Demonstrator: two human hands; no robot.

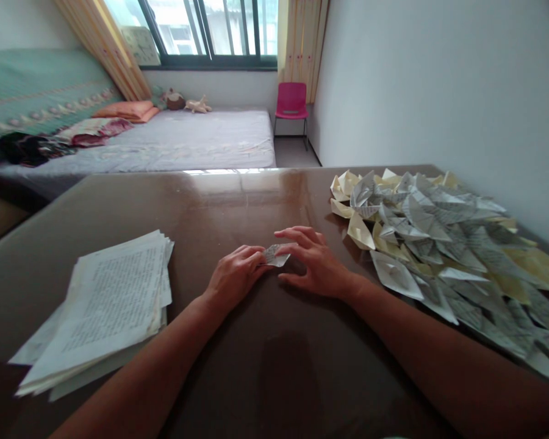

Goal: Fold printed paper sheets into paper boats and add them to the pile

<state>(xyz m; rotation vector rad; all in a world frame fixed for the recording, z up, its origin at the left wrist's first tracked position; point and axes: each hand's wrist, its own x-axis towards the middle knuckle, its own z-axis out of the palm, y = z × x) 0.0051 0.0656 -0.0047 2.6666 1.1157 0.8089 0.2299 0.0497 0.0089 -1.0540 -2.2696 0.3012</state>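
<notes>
A small folded piece of printed paper (277,254) lies at the middle of the brown table (238,207), between my hands. My left hand (240,268) is closed on its left end, fingers bent over the edge. Over the right end, my right hand (313,259) has its fingers spread, with the index fingertip at the paper and the thumb apart below. Whether that fingertip presses on the paper I cannot tell. Part of the folded paper is hidden under the left fingers.
Left of my forearm lies a stack of printed sheets (114,299). A large heap of folded paper boats (421,219), white and yellowish, spreads over the table's right side along the wall (416,85). Beyond the table stand a bed (210,137) and a pink chair (291,100).
</notes>
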